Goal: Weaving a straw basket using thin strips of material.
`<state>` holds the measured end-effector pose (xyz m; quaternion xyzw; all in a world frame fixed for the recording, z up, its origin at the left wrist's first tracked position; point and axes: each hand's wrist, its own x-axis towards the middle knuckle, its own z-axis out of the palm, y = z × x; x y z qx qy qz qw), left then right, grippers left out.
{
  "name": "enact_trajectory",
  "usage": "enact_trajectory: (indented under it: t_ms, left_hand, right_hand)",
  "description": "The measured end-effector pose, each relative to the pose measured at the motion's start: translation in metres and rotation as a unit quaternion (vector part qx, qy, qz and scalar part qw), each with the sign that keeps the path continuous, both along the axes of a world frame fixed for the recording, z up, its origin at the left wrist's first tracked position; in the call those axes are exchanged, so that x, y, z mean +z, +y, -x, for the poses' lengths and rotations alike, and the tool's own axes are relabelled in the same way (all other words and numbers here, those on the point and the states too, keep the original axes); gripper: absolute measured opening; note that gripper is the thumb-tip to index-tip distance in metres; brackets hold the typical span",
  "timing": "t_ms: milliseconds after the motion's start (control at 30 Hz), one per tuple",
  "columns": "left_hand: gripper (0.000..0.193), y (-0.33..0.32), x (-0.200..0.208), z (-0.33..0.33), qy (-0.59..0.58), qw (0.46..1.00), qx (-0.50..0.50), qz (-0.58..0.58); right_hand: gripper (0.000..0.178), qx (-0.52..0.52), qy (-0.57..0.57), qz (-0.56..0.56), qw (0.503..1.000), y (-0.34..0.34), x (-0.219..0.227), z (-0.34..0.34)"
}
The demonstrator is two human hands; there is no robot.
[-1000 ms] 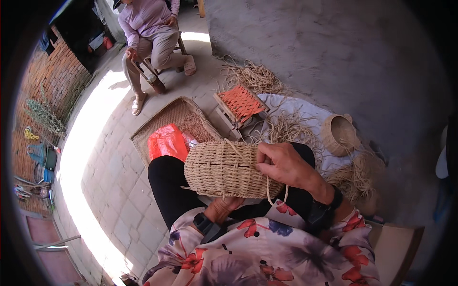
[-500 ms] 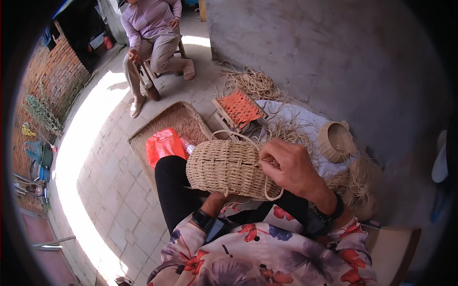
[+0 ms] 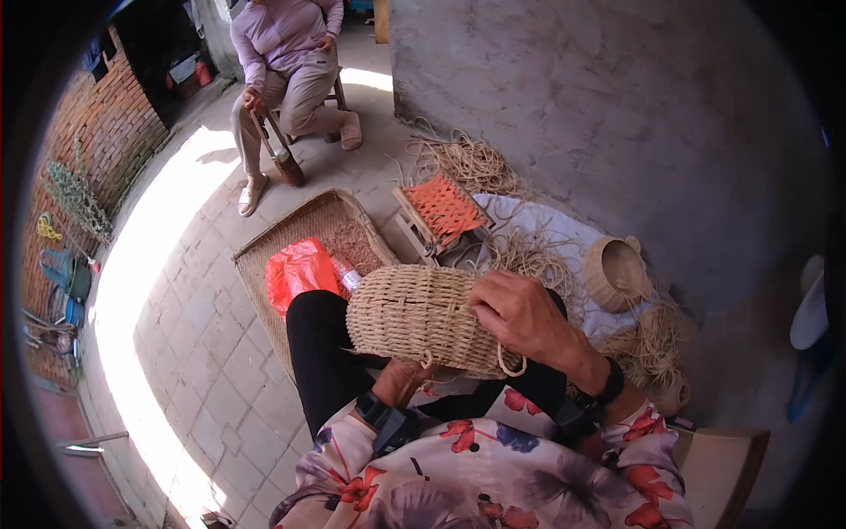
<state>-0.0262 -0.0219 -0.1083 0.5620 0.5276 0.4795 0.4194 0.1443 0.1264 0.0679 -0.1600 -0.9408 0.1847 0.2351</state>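
Since a second ago the woven straw basket (image 3: 421, 319) has tipped a little further toward the left, and the right hand (image 3: 520, 315) has slid along its rim end. That basket lies on its side across the person's lap, over black trousers, with a loose loop of straw cord (image 3: 511, 361) hanging from its near right edge. Fingers of the right hand curl over the basket's right end and press on the weave, the thumb tucked toward the rim. Under the basket, the left hand (image 3: 398, 381) props it from below; only the knuckles and wrist show, so I cannot tell whether its fingers are spread or pinched.

Just left of the knee, a red plastic bag (image 3: 298, 271) lies on a flat woven tray (image 3: 304, 231) on the paved floor. Farther off stands a small stool with an orange woven seat (image 3: 445, 210), with loose straw (image 3: 467, 160) heaped beyond it by the wall. To the right, a small finished basket (image 3: 615, 273) rests on a pale cloth amid more straw. At the far left, another person (image 3: 286, 66) sits on a low seat.
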Motion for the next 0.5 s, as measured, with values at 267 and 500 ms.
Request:
enact_trajectory:
  t_ms: [267, 500]
  left_hand:
    - [0.037, -0.005, 0.018, 0.001, -0.12, 0.985, -0.053, 0.114]
    - [0.038, 0.0, 0.012, -0.017, -0.327, 0.943, -0.055, 0.017]
  right_hand:
    - [0.011, 0.004, 0.007, 0.03, 1.0, 0.002, 0.002, 0.005]
    - [0.011, 0.025, -0.03, -0.012, 0.999, -0.002, 0.008, 0.002]
